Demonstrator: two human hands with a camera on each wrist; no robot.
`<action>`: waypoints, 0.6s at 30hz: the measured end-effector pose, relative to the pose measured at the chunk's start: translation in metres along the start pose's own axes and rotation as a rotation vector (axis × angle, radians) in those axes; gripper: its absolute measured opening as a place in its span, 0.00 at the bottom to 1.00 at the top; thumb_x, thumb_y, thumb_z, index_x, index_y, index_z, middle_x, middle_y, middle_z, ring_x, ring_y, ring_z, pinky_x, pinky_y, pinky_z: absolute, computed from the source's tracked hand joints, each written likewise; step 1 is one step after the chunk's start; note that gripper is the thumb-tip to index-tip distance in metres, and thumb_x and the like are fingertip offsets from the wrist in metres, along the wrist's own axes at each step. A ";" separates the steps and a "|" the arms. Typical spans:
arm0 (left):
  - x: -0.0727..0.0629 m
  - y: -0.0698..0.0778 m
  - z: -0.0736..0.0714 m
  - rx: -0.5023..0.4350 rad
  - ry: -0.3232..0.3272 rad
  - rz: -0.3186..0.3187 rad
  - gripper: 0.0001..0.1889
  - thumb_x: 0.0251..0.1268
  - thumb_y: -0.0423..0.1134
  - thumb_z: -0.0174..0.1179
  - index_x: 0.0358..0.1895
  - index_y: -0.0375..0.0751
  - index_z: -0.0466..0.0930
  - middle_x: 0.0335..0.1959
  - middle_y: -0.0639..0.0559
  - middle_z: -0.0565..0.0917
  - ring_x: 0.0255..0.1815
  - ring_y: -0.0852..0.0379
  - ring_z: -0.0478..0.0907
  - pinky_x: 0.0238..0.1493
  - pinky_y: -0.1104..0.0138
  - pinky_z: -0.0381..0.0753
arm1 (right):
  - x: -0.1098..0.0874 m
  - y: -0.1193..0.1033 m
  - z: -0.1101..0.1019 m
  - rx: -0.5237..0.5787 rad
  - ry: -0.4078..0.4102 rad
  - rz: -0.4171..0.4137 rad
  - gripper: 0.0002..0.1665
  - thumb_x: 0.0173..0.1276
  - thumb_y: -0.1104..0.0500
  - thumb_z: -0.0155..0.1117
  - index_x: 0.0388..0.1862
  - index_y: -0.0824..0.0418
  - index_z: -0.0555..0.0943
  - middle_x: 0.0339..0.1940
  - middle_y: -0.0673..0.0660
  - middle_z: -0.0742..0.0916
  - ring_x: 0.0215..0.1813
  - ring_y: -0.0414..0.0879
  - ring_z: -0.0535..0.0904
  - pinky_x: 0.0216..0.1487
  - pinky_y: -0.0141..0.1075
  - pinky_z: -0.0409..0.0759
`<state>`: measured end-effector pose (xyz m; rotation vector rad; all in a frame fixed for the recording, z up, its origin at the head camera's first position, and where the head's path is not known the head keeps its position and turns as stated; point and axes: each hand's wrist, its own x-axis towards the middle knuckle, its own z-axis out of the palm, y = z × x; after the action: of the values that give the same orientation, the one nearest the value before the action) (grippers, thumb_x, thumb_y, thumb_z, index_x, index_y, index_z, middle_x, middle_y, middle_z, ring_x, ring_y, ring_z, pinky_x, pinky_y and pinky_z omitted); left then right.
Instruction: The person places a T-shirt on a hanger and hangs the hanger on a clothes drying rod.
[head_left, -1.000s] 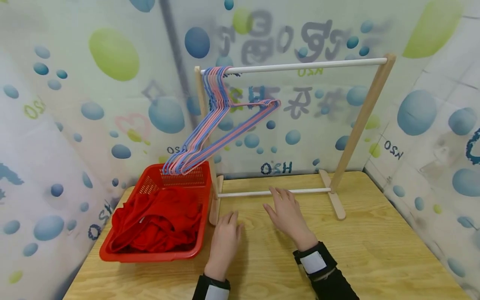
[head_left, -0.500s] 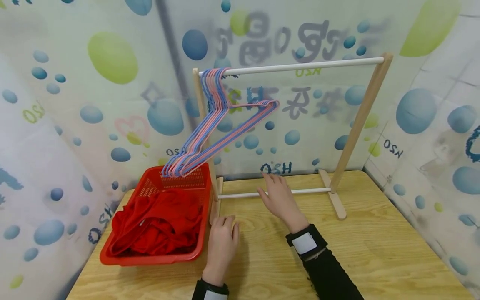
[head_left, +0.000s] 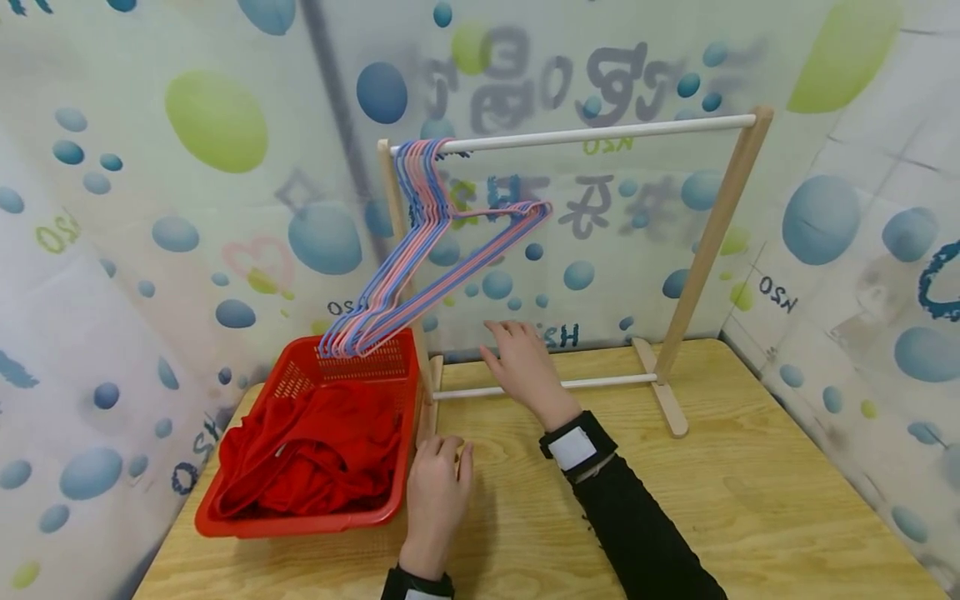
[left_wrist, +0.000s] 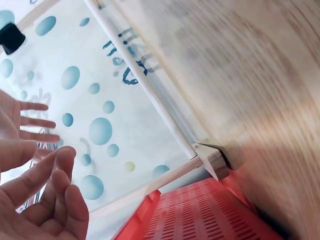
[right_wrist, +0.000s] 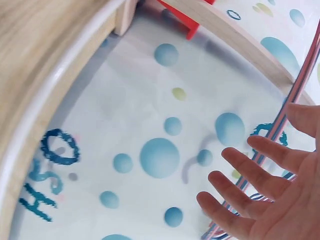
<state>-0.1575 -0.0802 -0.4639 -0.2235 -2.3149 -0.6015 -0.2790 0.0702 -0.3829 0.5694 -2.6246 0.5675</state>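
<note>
Several blue and pink clothes hangers (head_left: pixel 427 242) hang together at the left end of the rack's white top rail (head_left: pixel 600 133). My right hand (head_left: pixel 522 367) is raised below and to the right of them with its fingers spread and nothing held. In the right wrist view the hangers (right_wrist: pixel 267 145) pass behind those fingers. My left hand (head_left: pixel 437 492) is beside the right side of a red basket (head_left: pixel 292 527), its fingers loosely bent and holding nothing. Crumpled red cloth (head_left: pixel 322 450) fills the lower part of that basket.
The rack's wooden right post (head_left: pixel 712 242) stands on a flat foot (head_left: pixel 667 400). A thin white lower bar (head_left: pixel 607 382) runs just above the wooden table (head_left: pixel 750 508). Behind it hangs a curtain (head_left: pixel 645 300) printed with bubbles.
My right hand has moved up and left, from over the lower bar towards the hangers. The left hand has drawn slightly down and left.
</note>
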 end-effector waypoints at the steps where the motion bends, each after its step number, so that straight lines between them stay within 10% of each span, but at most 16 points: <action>1: 0.000 0.000 -0.001 0.002 -0.002 -0.008 0.06 0.56 0.37 0.66 0.28 0.38 0.83 0.24 0.49 0.78 0.28 0.53 0.75 0.28 0.63 0.75 | 0.004 -0.002 -0.001 0.003 0.007 -0.008 0.27 0.73 0.47 0.51 0.65 0.60 0.71 0.57 0.64 0.79 0.60 0.62 0.72 0.59 0.54 0.71; 18: 0.008 0.005 -0.017 0.041 0.002 -0.053 0.08 0.58 0.37 0.64 0.23 0.41 0.81 0.21 0.53 0.75 0.25 0.57 0.72 0.25 0.66 0.71 | 0.053 -0.030 -0.019 0.004 0.091 -0.096 0.23 0.73 0.50 0.51 0.60 0.61 0.76 0.52 0.61 0.83 0.53 0.57 0.79 0.53 0.47 0.77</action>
<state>-0.1514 -0.0837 -0.4463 -0.1429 -2.3347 -0.5801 -0.3048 0.0382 -0.3339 0.6515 -2.4960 0.5551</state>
